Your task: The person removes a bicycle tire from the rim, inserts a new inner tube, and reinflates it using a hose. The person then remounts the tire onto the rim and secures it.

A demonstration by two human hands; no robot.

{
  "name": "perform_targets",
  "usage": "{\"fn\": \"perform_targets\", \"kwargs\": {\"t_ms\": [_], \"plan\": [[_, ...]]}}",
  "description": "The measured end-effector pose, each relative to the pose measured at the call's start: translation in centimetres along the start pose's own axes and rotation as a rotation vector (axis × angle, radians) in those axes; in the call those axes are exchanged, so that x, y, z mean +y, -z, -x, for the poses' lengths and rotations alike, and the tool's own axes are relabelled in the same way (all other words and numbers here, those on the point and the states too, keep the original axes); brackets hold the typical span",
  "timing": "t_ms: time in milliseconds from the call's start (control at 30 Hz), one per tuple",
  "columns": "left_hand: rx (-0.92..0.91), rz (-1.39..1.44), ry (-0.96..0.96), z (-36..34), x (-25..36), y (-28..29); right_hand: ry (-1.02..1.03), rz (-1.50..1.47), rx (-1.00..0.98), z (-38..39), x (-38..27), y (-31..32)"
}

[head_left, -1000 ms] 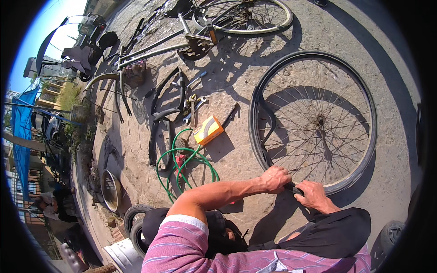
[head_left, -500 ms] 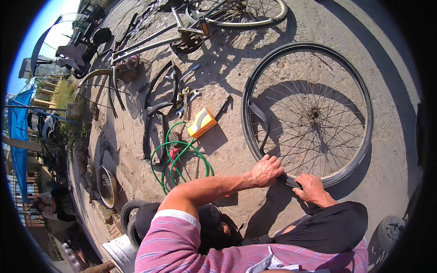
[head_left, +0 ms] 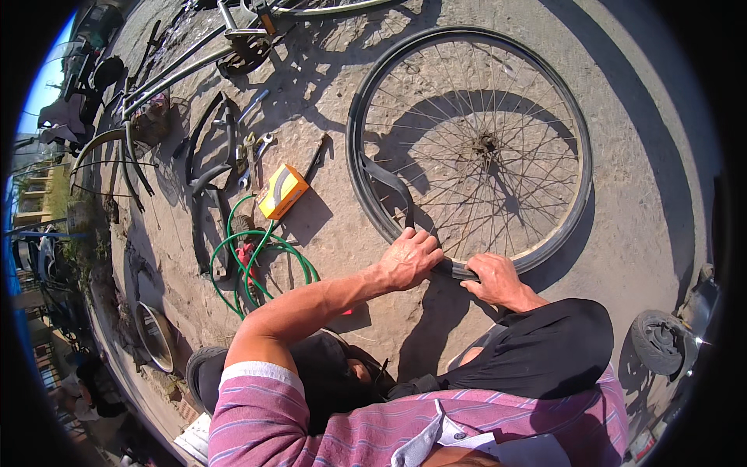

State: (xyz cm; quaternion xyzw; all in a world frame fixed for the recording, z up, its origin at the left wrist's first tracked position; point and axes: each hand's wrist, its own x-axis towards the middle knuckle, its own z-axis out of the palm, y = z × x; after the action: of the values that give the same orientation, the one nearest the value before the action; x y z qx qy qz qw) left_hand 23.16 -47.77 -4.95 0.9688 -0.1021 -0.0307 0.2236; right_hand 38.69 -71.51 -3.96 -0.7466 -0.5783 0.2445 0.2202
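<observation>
A spoked bicycle wheel (head_left: 485, 145) lies on the ground before me, with a black tyre (head_left: 352, 148) around its rim. On the left, a loop of black inner tube (head_left: 395, 184) hangs out of the tyre, over the spokes. My left hand (head_left: 411, 259) is closed over the near edge of the tyre, next to the tube's lower end. A short way to the right, my right hand (head_left: 498, 279) grips the same near edge, with its thumb on the tyre. The undersides of both hands are hidden.
Left of the wheel lie an orange-yellow box (head_left: 282, 191), a coiled green hose (head_left: 299, 261), wrenches (head_left: 264, 143) and strips of black rubber (head_left: 204, 148). A bicycle frame (head_left: 175, 76) rests at the far left. A metal basin (head_left: 155, 336) and a small scooter wheel (head_left: 658, 342) stand near the sides.
My view has swung right, so the wheel and the ground items appear further left and higher. Both hands stay on the tyre's near edge, with only slight shifts of the fingers.
</observation>
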Motion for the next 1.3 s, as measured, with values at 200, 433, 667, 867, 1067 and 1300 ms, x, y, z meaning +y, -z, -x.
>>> {"fn": "perform_targets", "kwargs": {"t_ms": [200,433,667,867,1067,1300], "plan": [[-0.085,0.173,0.035,-0.8,0.5,-2.1,0.016,-0.054,0.086,-0.7,-0.7,-1.9],[-0.027,-0.049,-0.068,-0.7,-0.9,1.9,-0.009,-0.074,0.066,-0.3,-0.7,-1.3],[-0.051,0.008,-0.092,-1.0,-2.1,2.3,-0.012,-0.026,0.038,0.7,0.5,-1.4],[-0.097,0.006,0.002,-0.4,-1.1,1.5,-0.061,-0.017,-0.039,0.8,0.7,-0.3],[0.008,0.012,0.061,0.0,0.6,0.8,-0.077,0.006,-0.073,1.1,1.0,0.5],[-0.173,0.236,0.065,-2.2,0.0,-0.6,-0.014,-0.082,-0.035,-1.3,0.2,-2.9]]}}
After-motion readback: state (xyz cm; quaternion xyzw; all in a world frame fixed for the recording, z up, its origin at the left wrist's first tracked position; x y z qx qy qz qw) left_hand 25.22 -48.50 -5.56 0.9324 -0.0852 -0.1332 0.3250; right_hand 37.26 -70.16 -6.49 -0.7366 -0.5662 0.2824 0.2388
